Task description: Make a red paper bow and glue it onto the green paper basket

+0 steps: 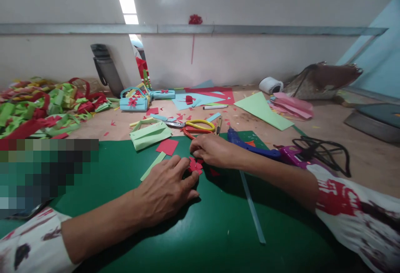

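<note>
A small red paper flower lies on the green mat between my two hands. My left hand has its bent fingertips at the flower's left and lower edges; the thumb rests apart, closer to me. From above right, my right hand reaches in with curled fingers just above the flower. Whatever its fingertips hold, if anything, is hidden. Beyond my left hand are a red paper square, a light green strip and a folded light green paper bag. A clear glue stick lies below my right forearm.
Scissors with yellow and red handles lie behind my hands. A blue glue gun and a black cable sit at right. Blue paper bags, a dark bottle and piled paper pieces stand at back left.
</note>
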The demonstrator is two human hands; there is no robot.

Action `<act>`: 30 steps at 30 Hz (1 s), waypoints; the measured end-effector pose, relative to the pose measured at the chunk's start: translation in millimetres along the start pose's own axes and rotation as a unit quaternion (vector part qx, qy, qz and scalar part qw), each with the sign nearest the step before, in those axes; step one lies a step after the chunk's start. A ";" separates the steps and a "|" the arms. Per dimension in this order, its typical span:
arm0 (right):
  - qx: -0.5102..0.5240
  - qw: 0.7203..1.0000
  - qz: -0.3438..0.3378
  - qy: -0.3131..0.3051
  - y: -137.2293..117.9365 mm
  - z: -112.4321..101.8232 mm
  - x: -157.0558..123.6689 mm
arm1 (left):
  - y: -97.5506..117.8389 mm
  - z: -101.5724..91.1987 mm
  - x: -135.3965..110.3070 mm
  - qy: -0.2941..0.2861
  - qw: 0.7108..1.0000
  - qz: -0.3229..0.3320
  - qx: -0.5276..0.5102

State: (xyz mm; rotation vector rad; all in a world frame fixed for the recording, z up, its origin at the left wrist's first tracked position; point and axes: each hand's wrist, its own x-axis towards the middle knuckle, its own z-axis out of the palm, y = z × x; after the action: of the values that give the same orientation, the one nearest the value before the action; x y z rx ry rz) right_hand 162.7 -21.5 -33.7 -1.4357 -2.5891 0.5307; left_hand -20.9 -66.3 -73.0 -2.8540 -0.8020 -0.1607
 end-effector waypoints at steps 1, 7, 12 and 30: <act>0.000 1.000 -0.003 -0.005 -0.6 0.3 2.2 | 0.5 -0.3 -0.4 0.004 1.000 0.004 0.010; 0.054 0.997 -0.006 -0.061 -1.6 -4.6 7.6 | 2.7 -5.2 -0.6 0.012 0.999 0.023 0.043; 0.169 0.982 0.027 -0.077 2.6 -7.5 5.2 | 1.9 -3.2 -1.5 0.027 0.998 0.027 0.045; 0.637 0.729 0.125 0.217 -15.9 23.5 -18.5 | 7.3 -7.5 26.9 0.168 0.431 -0.354 -0.813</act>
State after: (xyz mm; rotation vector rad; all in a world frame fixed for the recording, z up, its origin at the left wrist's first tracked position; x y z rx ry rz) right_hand 153.3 -50.4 -48.7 -1.0819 -1.0567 1.3937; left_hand 5.3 -60.3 -62.6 -2.5651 -2.6873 -2.9368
